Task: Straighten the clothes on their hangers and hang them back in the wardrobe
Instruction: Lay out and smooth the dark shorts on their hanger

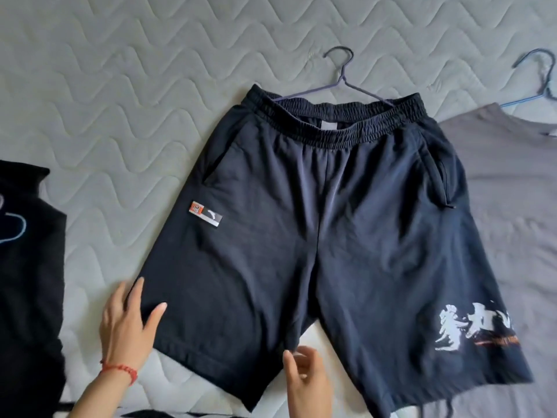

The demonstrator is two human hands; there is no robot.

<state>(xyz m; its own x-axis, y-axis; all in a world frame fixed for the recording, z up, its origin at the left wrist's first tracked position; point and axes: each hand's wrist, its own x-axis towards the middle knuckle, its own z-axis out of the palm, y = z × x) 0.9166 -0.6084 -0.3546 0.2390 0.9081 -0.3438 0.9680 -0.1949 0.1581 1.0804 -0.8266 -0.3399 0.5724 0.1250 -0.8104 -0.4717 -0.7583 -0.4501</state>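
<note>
Dark navy shorts (319,224) lie spread flat on a quilted mattress, waistband at the far end. A purple wire hanger (342,76) sits inside the waistband, its hook pointing away from me. My left hand (126,327), with a red bracelet on the wrist, rests flat with fingers apart on the outer edge of the shorts' left leg near the hem. My right hand (304,378) is at the inner hem of that leg near the crotch, fingers loosely curled and touching the cloth; whether it pinches the fabric is unclear.
A grey T-shirt (509,182) on a blue wire hanger (539,79) lies to the right, partly under the shorts. A black garment (27,282) with a light blue print lies at the left edge. The pale quilted mattress (120,95) stretches beyond.
</note>
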